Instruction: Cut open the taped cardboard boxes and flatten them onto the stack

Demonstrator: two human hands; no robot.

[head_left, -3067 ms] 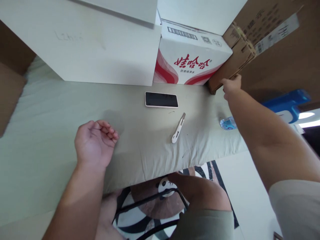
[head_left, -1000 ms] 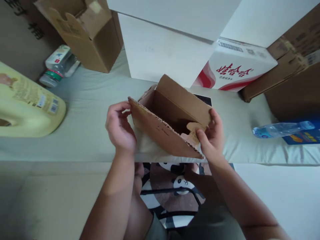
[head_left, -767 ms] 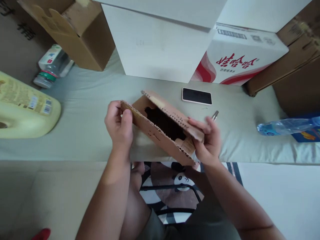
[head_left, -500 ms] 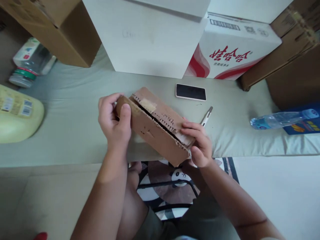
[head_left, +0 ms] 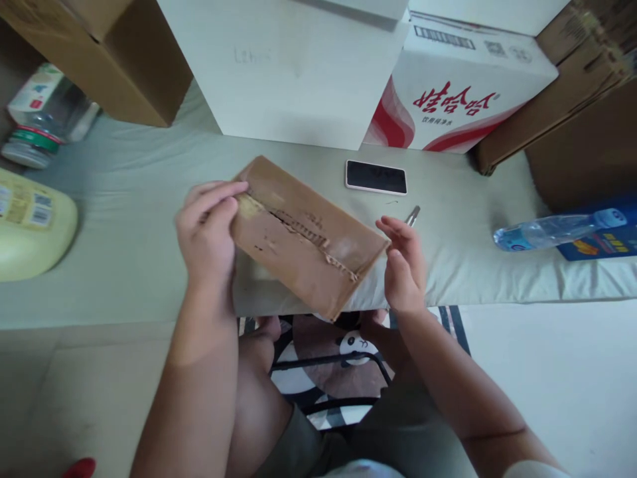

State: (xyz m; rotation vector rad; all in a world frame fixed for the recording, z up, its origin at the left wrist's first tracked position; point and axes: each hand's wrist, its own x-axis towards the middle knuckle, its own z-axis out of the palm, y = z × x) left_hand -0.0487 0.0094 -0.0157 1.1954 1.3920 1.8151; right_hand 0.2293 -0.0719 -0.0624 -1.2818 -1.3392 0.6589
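Note:
A small brown cardboard box [head_left: 298,262] is tilted above the front of the covered surface. A ragged, torn seam runs along its upper side, its two flaps lying nearly level. My left hand [head_left: 206,229] grips the box's left end, with fingers on top near a patch of yellowish tape. At the right end, my right hand [head_left: 405,269] is beside the corner with its fingers apart, seemingly just off the cardboard. Behind those fingers lies a slim grey-tipped tool [head_left: 413,214], mostly hidden. A phone [head_left: 376,177] with a dark screen rests beyond the box.
A tall white box [head_left: 293,86] and a red-and-white carton [head_left: 458,99] stand at the back. Brown cartons flank them. At right, a clear water bottle [head_left: 552,231] leans on a blue box [head_left: 604,242]. A yellowish jug [head_left: 34,229] and a green-banded bottle [head_left: 37,126] are at left.
The box has turned so its seamed side faces up more, and the gap along the seam has narrowed. My right hand has come off its right end. My left hand has shifted slightly left.

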